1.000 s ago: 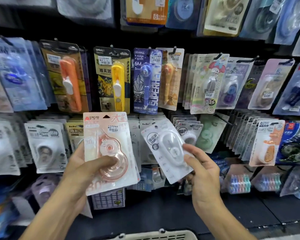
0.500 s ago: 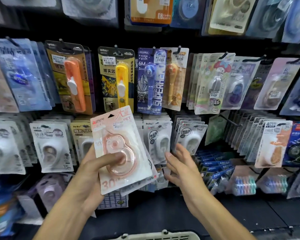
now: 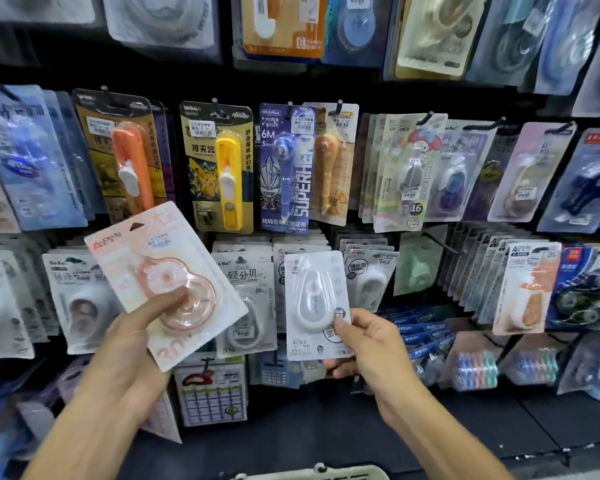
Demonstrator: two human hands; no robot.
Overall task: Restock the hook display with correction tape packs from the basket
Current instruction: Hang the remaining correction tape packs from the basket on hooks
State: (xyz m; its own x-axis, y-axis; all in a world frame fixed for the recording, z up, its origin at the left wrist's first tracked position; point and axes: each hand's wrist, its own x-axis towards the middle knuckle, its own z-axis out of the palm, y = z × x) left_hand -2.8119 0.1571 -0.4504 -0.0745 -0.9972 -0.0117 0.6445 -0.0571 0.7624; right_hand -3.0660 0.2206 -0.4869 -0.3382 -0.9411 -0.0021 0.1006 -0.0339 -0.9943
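My left hand (image 3: 132,344) grips a pink correction tape pack (image 3: 163,275), tilted to the left, thumb across its clear blister. My right hand (image 3: 368,341) pinches the lower right corner of a white correction tape pack (image 3: 314,299), held upright in front of a row of similar white packs (image 3: 368,275) hanging on the hook display. The white basket's rim (image 3: 319,474) shows at the bottom edge; its contents are out of view.
The black wall display is full of hanging packs: orange (image 3: 125,157) and yellow (image 3: 222,168) clip pushers, a purple pack (image 3: 286,168), pastel packs to the right. A bare hook (image 3: 444,245) sticks out right of the white packs. A dark shelf (image 3: 326,427) runs below.
One second ago my right hand held a white pack, half a second ago it was empty near the row, and now it pinches a white pack again. The pink pack tilted further left.
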